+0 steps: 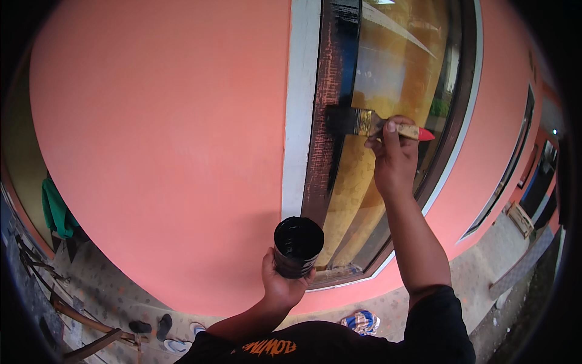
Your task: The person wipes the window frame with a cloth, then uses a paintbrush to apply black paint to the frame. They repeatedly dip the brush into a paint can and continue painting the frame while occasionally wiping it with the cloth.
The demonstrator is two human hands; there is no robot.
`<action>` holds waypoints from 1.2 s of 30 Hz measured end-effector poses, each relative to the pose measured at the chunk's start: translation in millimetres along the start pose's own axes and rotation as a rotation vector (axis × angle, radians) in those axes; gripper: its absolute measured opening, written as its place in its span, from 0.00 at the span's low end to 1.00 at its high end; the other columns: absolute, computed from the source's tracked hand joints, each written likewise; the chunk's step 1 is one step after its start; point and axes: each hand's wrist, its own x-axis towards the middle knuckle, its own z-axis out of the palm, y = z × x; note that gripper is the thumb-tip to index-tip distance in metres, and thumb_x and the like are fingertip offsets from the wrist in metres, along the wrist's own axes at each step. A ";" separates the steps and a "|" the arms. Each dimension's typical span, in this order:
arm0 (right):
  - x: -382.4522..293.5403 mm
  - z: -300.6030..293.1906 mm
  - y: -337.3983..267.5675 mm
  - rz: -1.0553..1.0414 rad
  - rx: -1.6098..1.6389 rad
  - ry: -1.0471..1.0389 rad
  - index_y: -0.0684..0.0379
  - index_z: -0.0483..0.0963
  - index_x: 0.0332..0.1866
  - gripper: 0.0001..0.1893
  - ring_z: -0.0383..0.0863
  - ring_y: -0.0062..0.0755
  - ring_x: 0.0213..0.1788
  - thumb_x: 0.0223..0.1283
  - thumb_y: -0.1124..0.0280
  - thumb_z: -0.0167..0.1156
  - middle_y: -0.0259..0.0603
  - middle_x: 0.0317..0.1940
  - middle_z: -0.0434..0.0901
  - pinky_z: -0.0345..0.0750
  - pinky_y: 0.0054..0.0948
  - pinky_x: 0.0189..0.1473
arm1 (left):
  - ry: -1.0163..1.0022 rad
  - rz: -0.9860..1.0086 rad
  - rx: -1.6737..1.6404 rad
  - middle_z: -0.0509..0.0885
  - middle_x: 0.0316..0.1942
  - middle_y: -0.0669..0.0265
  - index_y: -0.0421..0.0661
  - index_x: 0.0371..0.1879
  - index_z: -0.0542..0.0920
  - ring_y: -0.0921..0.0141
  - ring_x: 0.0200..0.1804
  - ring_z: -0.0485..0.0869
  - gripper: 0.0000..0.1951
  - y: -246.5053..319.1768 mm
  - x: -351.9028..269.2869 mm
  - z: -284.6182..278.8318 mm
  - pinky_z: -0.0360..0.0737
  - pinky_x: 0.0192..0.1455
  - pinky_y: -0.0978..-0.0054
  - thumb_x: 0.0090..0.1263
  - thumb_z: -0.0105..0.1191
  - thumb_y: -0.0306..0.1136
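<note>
My right hand (394,150) grips a flat paintbrush (364,123) by its wooden handle, which ends in a red tip. The dark bristles point left and lie over the brown window frame (318,150), near its edge with the glass pane (386,91). Dark wet-looking paint shows on parts of the frame, and pinkish streaks show through elsewhere on it. Low in front of me, my left hand (287,282) holds a round container of black paint (298,243) from beneath, its top uncovered, beside the lower part of the frame.
A pink wall (173,136) and a white trim strip (300,104) border the window. Below lie sandals (164,326) and a bundled plaid cloth (362,322) on the floor. Wooden pieces (91,321) stand lower left, near a hanging green cloth (58,209). A wooden bench-like object (519,220) is at right.
</note>
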 end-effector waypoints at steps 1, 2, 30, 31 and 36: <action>11.6 2.3 -1.5 -0.040 -0.035 -0.010 0.60 0.70 0.54 0.13 0.82 0.26 0.39 0.76 0.63 0.60 0.37 0.41 0.77 0.83 0.28 0.42 | -0.004 0.001 -0.003 0.83 0.59 0.61 0.53 0.66 0.76 0.60 0.61 0.83 0.33 0.2 -1.7 -1.2 0.86 0.48 0.63 0.74 0.43 0.66; 22.5 4.1 -3.4 -0.081 -0.071 -0.020 0.61 0.71 0.54 0.13 0.82 0.26 0.39 0.76 0.64 0.60 0.38 0.41 0.78 0.83 0.28 0.43 | 0.002 -0.014 0.009 0.82 0.59 0.62 0.55 0.64 0.76 0.61 0.59 0.83 0.32 1.0 -2.6 -2.5 0.85 0.49 0.62 0.75 0.42 0.66; 8.9 15.4 -3.1 -0.750 -0.773 -0.228 0.63 0.78 0.44 0.09 0.86 0.34 0.38 0.63 0.77 0.70 0.43 0.37 0.84 0.79 0.26 0.39 | 0.152 0.004 -0.021 0.83 0.57 0.63 0.54 0.65 0.76 0.58 0.59 0.83 0.33 14.0 -34.4 -30.1 0.86 0.45 0.62 0.75 0.42 0.66; 27.5 27.2 -9.7 -0.716 -0.708 -0.187 0.63 0.78 0.44 0.09 0.86 0.31 0.38 0.64 0.76 0.70 0.42 0.37 0.84 0.79 0.25 0.39 | 0.167 0.009 -0.008 0.83 0.57 0.63 0.54 0.65 0.76 0.58 0.58 0.83 0.32 13.7 -35.2 -29.4 0.86 0.45 0.62 0.75 0.42 0.66; 78.8 57.2 -39.6 -0.946 -0.659 -0.116 0.62 0.79 0.42 0.09 0.87 0.32 0.36 0.63 0.75 0.71 0.41 0.36 0.85 0.79 0.25 0.38 | 0.218 0.024 0.015 0.82 0.56 0.66 0.56 0.64 0.77 0.60 0.57 0.82 0.31 14.5 -39.6 -25.3 0.84 0.45 0.64 0.74 0.42 0.66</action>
